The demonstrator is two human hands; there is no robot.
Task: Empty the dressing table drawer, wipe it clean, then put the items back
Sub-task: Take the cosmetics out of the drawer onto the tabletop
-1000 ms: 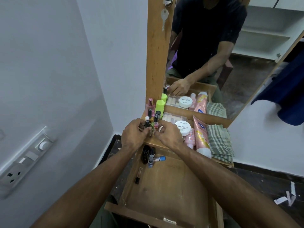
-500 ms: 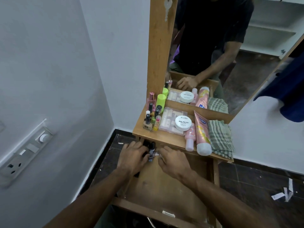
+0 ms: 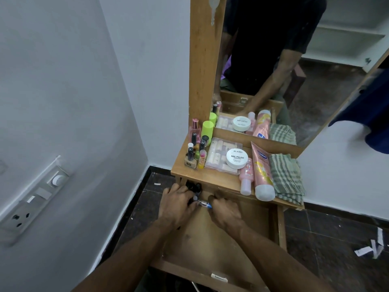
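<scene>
The wooden drawer (image 3: 223,247) of the dressing table is pulled out, and most of its bottom is bare. My left hand (image 3: 176,205) is in the drawer's back left corner, fingers curled around small dark bottles (image 3: 194,186). My right hand (image 3: 225,212) is beside it and pinches a small blue-and-white tube (image 3: 204,204) that lies between both hands. On the tabletop (image 3: 212,175) stand a cluster of nail polish bottles (image 3: 194,154), a green cylinder (image 3: 207,131), a clear plastic box (image 3: 217,159), a white jar (image 3: 236,158), a pink bottle (image 3: 246,175) and a pink tube (image 3: 262,171).
A folded green checked cloth (image 3: 286,175) lies at the tabletop's right end. The mirror (image 3: 284,66) rises behind, with a key (image 3: 213,9) hanging on its frame. A switch panel (image 3: 31,203) sits on the left wall. Paper scraps (image 3: 370,248) lie on the dark floor.
Both hands have come down from the nail polish bottles on the tabletop into the drawer's back left corner, where they now close on the small items there.
</scene>
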